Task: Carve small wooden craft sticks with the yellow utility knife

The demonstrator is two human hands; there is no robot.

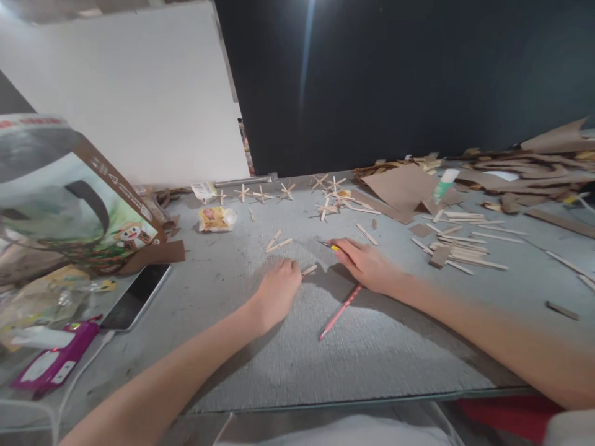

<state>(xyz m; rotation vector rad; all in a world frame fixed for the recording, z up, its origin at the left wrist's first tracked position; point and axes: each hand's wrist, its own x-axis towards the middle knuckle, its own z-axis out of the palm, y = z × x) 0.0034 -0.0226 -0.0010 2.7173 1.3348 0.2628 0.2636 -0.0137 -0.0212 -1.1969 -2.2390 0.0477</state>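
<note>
My left hand [277,292] is closed low over the grey tabletop, its fingers curled around a wooden craft stick [309,271] whose pale end pokes out to the right. My right hand [365,263] grips a yellow utility knife [333,247], with the thin blade pointing left; most of the handle is hidden in the fingers. Under the right wrist lies a pink patterned pencil [341,313]. Two short stick pieces [279,246] rest in a V shape beyond my left hand. A single stick [367,234] lies just past my right hand.
Several star-shaped stick pieces [287,191] stand along the back. At right are loose sticks [465,248], a glue stick [445,186] and cardboard [395,186]. A snack packet [216,219], phone [136,297], purple device [58,359] and large bag [60,192] occupy the left.
</note>
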